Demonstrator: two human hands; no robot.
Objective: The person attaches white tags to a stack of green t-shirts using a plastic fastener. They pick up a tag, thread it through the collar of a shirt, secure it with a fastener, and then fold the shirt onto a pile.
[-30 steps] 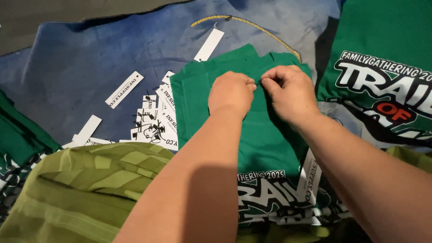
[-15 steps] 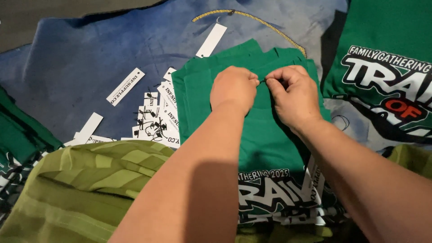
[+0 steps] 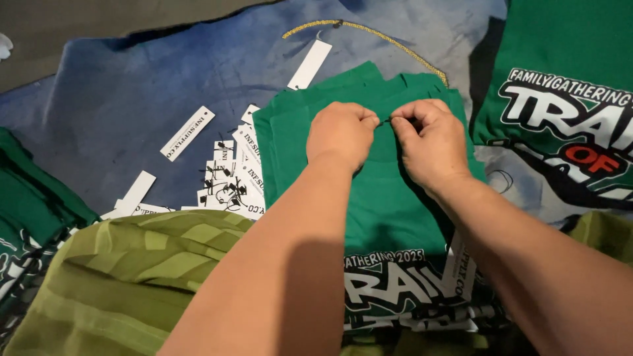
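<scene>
Far left: folded green printed garments [image 3: 33, 198], stacked at the blue cloth's [image 3: 132, 99] edge.
Left of centre: loose white paper tags with black fasteners [image 3: 227, 178], heaped beside the work (within easy reach).
Centre: folded green T-shirt stack [image 3: 389, 198], near edge overlapping olive-green patterned fabric [image 3: 132, 264].
Left hand [image 3: 339, 132]: closed, pinching a thin black fastener [image 3: 386, 120] on the top shirt.
Right hand [image 3: 432, 135]: closed, pinching the fastener's other end.
Right: another green printed shirt [image 3: 567, 79]; open room lies only on the blue cloth above.

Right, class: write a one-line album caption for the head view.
Both hands pinch a small black fastener over a folded green shirt, white tags piled alongside.
</scene>
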